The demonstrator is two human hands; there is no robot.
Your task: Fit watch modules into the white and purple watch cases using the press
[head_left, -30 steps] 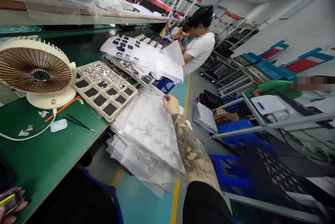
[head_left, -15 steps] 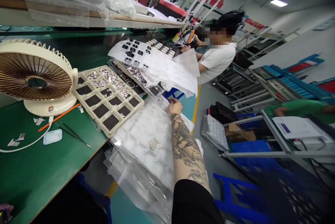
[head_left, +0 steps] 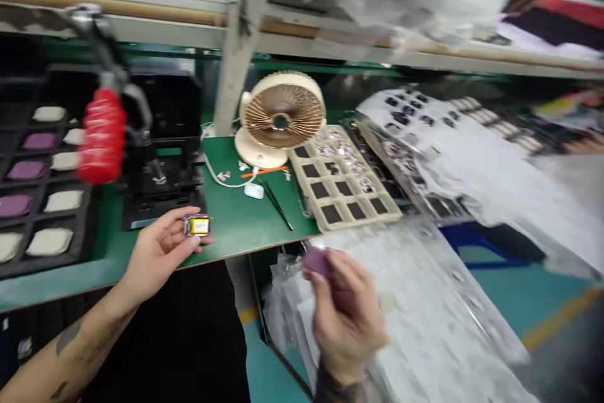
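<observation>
Over the front edge of the green table, my left hand pinches a small device half with a yellow block and circuitry showing inside. My right hand, slightly blurred, grips a small purple casing between thumb and fingers. It hovers above the white sheeted trays to the right of the table. Behind my left hand stands a black press fixture with a red-wrapped handle. A black tray at the left holds purple and white casings.
A cream desk fan stands at the back beside a compartment tray of small parts. Tweezers and an orange stick lie on the table. White sheeting with black parts covers trays at the right. A shelf runs overhead.
The view has swung left and levelled. My right hand has drawn back from the far end of the sheeted trays and now shows the purple casing. My left hand has come into view.
</observation>
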